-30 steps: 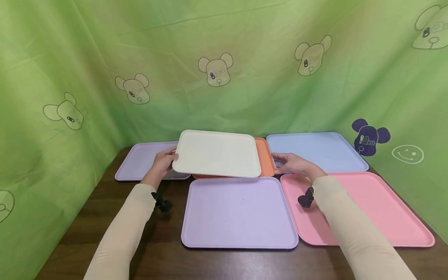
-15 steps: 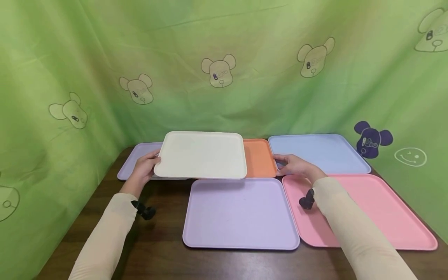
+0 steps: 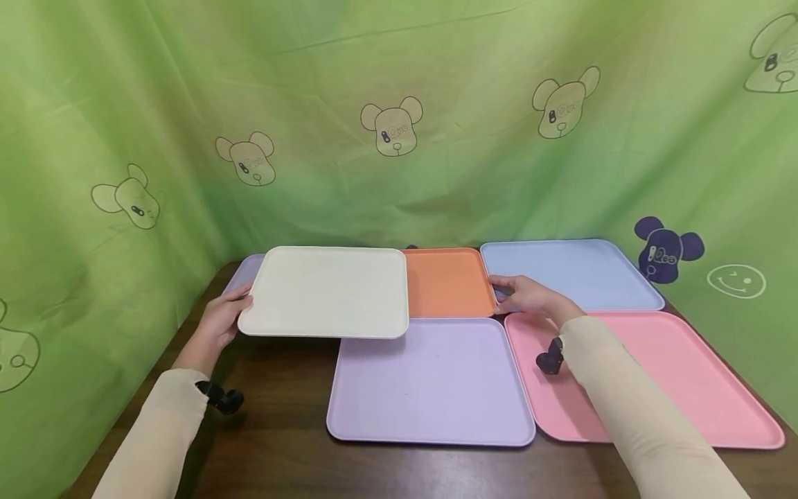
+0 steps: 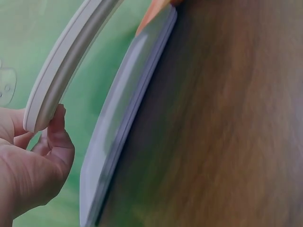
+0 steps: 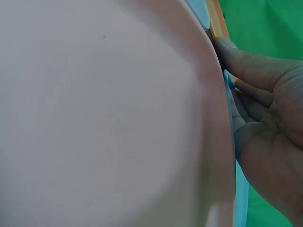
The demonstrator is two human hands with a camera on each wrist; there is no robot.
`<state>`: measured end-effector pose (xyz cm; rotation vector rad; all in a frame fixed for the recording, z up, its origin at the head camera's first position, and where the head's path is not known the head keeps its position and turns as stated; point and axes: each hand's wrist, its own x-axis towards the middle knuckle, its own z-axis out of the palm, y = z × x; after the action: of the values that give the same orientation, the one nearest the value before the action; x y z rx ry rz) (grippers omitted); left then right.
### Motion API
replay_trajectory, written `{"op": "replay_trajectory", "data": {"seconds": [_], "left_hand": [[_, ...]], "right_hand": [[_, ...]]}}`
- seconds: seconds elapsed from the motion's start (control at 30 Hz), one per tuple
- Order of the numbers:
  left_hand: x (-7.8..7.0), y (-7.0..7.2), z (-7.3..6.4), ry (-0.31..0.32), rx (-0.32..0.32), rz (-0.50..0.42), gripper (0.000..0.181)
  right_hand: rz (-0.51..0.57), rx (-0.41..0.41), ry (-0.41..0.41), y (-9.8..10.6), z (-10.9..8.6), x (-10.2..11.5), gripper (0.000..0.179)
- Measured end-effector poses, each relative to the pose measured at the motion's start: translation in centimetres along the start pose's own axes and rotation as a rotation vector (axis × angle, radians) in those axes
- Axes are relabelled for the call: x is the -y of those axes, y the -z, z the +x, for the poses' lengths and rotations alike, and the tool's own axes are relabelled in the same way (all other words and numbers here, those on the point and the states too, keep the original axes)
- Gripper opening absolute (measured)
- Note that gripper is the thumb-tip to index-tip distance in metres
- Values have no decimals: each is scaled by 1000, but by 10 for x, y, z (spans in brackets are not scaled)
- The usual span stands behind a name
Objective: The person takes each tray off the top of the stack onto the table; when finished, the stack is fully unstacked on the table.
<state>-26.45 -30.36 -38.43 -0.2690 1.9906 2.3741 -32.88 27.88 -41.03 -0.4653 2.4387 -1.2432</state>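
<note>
My left hand (image 3: 218,320) grips a white tray (image 3: 324,291) by its left edge, thumb on one side and fingers underneath. It hangs raised and overlaps the left lilac tray (image 3: 242,270) and part of an orange tray (image 3: 445,284). In the left wrist view, the white tray (image 4: 61,66) stands apart from the lilac tray (image 4: 120,118) below. My right hand (image 3: 530,299) holds the near right corner of the orange tray, which lies on the table. Seen from the right wrist, the thumb lies on the orange rim (image 5: 218,21) with the fingers curled beyond it.
A blue tray (image 3: 567,274) lies at the back right, and a pink tray (image 3: 673,374) spreads under my right forearm. Another lilac tray (image 3: 430,388) lies front centre on the dark wooden table (image 3: 268,430). A green printed curtain (image 3: 324,138) hangs behind.
My left hand has carried the white tray leftward and slightly nearer, uncovering more of the orange tray and hiding more of the left lilac one. The right hand stays at the orange corner.
</note>
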Motion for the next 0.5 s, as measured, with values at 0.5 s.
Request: {"op": "replay_trajectory", "data": {"seconds": [0.5], "left_hand": [[12, 72, -41, -18, 53, -49, 46]], "right_hand": [[-16, 8, 6, 0, 0, 0, 86]]}}
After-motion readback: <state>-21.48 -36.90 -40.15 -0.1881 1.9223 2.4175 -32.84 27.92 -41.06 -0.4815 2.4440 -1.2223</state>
